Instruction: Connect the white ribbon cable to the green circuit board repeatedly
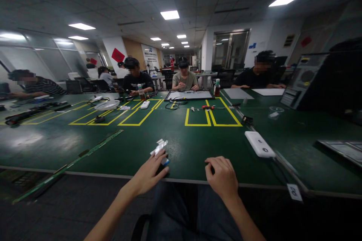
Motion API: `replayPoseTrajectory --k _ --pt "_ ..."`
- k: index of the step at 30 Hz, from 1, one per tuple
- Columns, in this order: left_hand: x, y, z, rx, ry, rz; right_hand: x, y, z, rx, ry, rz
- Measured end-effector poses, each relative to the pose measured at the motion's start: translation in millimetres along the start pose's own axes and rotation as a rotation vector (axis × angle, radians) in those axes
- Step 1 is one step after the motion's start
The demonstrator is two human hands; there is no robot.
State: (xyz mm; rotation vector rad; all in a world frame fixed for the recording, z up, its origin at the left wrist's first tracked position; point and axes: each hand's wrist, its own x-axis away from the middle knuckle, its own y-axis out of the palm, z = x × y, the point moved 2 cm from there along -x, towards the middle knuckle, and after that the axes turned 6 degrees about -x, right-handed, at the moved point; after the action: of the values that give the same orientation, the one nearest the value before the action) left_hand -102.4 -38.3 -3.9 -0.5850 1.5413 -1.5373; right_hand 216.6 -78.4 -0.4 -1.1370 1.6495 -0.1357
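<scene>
My left hand (149, 173) rests at the near edge of the green table (181, 147), fingers stretched forward over a small dark object with a blue tip (164, 162). Its fingertips touch a cluster of small white parts (159, 147) lying just beyond. My right hand (222, 177) lies on the table edge to the right, fingers curled under into a loose fist; whatever is inside is hidden. A white rectangular power bank (259, 144) lies further right of it.
Yellow taped boxes (198, 117) mark the table's middle. A long green strip (85, 154) lies at left. Several seated people work on the far side, with a bottle (217, 87), cables (174, 103) and a framed panel (189, 95). A dark computer case (325, 79) stands at right.
</scene>
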Motion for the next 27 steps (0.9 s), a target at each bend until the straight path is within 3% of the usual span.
replayPoseTrajectory --k 6,12,17,27 --pt "-28 1.8 81 0.086 0.345 -0.041 1 -1 1 0.019 0.002 -0.015" --pt "-50 -0.6 120 0.134 0.491 -0.098 0 -2 0 0.01 -0.004 -0.052" --pt "-56 -1.9 129 0.15 0.542 -0.136 1 -2 0 0.033 0.004 -0.06" --pt "-51 6.8 120 0.037 0.51 -0.111 1 -3 -1 0.034 -0.002 -0.055"
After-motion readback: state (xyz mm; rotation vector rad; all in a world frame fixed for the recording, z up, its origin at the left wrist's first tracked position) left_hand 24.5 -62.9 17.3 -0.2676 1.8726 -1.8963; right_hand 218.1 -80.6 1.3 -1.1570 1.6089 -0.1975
